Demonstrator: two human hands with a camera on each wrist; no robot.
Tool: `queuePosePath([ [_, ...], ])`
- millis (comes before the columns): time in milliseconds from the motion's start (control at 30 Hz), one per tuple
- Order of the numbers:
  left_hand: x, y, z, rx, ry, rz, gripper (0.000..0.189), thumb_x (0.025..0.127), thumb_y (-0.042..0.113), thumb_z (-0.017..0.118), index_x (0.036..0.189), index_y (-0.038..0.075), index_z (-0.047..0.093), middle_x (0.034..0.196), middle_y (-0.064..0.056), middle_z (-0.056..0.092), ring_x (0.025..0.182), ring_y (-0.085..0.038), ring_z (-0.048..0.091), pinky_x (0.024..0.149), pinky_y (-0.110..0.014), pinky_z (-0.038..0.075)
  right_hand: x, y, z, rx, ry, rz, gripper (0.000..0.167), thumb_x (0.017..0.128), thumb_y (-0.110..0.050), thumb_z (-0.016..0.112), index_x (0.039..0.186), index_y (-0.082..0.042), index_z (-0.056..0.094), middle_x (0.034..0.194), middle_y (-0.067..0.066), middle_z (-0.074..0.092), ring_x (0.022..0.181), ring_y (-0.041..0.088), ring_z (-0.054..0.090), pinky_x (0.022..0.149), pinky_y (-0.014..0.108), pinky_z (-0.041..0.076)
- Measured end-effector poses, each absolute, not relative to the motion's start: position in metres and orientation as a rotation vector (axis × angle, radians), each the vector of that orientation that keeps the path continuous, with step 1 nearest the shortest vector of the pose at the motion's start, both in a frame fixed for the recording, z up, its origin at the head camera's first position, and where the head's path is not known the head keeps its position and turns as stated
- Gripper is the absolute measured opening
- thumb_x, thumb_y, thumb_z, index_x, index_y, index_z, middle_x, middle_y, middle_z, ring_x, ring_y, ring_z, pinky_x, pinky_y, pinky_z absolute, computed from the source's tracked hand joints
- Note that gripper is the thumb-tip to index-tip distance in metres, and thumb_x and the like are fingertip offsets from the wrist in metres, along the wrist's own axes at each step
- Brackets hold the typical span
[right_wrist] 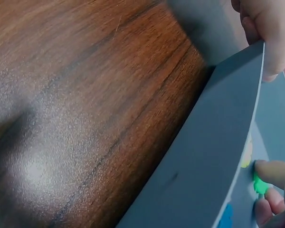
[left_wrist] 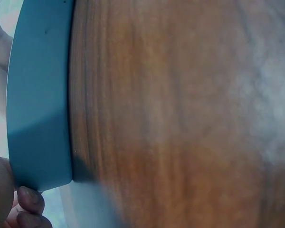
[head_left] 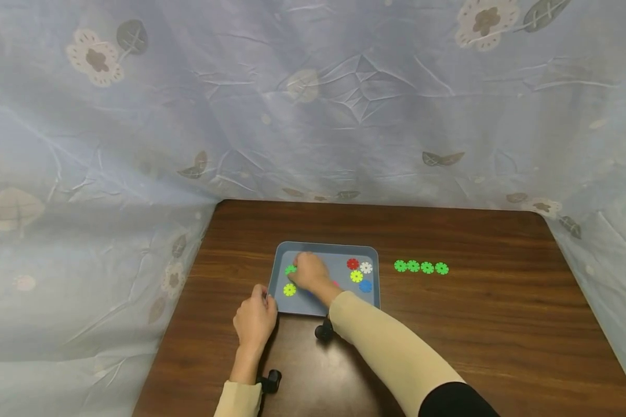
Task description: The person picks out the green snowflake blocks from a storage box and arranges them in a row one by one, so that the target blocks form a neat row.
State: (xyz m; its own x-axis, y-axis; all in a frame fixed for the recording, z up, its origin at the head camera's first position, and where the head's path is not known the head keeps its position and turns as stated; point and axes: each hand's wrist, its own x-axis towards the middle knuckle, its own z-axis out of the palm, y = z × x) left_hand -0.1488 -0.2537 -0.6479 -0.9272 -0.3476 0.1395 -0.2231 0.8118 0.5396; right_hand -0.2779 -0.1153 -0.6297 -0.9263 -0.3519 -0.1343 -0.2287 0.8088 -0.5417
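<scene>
A grey-blue tray [head_left: 326,248] stands on the table with several notched plastic discs lying in it. At its front left corner my left hand [head_left: 255,319] grips the rim, thumb over the wall and fingertips curled beneath in the left wrist view. My right hand [head_left: 312,273] reaches into the tray's left half. Between its thumb and fingers it pinches a green disc [right_wrist: 260,184]. A yellow disc [head_left: 289,289] lies just in front of that one. My right hand and forearm partly hide the tray's middle, where a pink disc [head_left: 335,284] peeks out.
Red [head_left: 352,264], white [head_left: 366,267], yellow-green [head_left: 356,276] and blue [head_left: 365,286] discs lie at the tray's right end. A row of several green discs [head_left: 414,266] lies on the wooden table [head_left: 490,324] right of the tray. Patterned cloth [head_left: 313,145] hangs behind the table.
</scene>
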Motion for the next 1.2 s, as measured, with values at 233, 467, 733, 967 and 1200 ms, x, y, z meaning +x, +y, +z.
queuePosePath([
  [233,-0.148,-0.253,-0.648,0.448,-2.755,-0.779,0.015,0.093,0.019,0.063,0.104,0.009,0.068,0.062,0.000,0.056,0.052,-0.024,0.055,0.045,-0.042,0.041,-0.280,-0.112,-0.633,-0.382,2.749,-0.863,0.013,0.085,-0.020,0.081,0.088,-0.013,0.071,0.087,-0.001,0.068,0.077,0.016,0.061,0.070,0.035,0.051],
  [467,-0.148,-0.252,-0.650,0.450,-2.758,-0.779,0.017,0.094,0.020,0.063,0.105,0.009,0.068,0.062,-0.001,0.058,0.053,-0.024,0.056,0.046,-0.043,0.041,-0.279,-0.103,-0.631,-0.328,2.712,-0.946,0.006,0.088,-0.015,0.075,0.094,-0.013,0.074,0.094,-0.001,0.073,0.084,0.017,0.066,0.078,0.037,0.054],
  [733,-0.147,-0.253,-0.647,0.435,-2.756,-0.791,0.020,0.094,0.020,0.063,0.109,0.007,0.069,0.061,0.001,0.056,0.050,-0.020,0.051,0.045,-0.039,0.039,-0.280,-0.088,-0.619,-0.349,2.718,-1.078,0.009,0.092,-0.017,0.073,0.097,-0.010,0.076,0.089,-0.001,0.074,0.073,0.013,0.064,0.070,0.034,0.054],
  [967,-0.147,-0.253,-0.645,0.449,-2.766,-0.790,0.022,0.095,0.020,0.062,0.110,0.006,0.068,0.061,0.000,0.055,0.050,-0.021,0.051,0.045,-0.039,0.038,-0.283,-0.054,-0.609,-0.338,2.719,-1.192,0.010,0.092,-0.018,0.074,0.095,-0.009,0.075,0.081,-0.003,0.072,0.072,0.011,0.065,0.068,0.032,0.053],
  [1200,-0.146,-0.251,-0.645,0.452,-2.770,-0.777,0.022,0.095,0.020,0.062,0.110,0.006,0.069,0.064,-0.002,0.059,0.053,-0.024,0.055,0.046,-0.042,0.041,-0.280,-0.013,-0.597,-0.273,2.725,-1.276,0.010,0.093,-0.019,0.075,0.095,-0.009,0.074,0.083,-0.001,0.072,0.068,0.012,0.065,0.061,0.031,0.052],
])
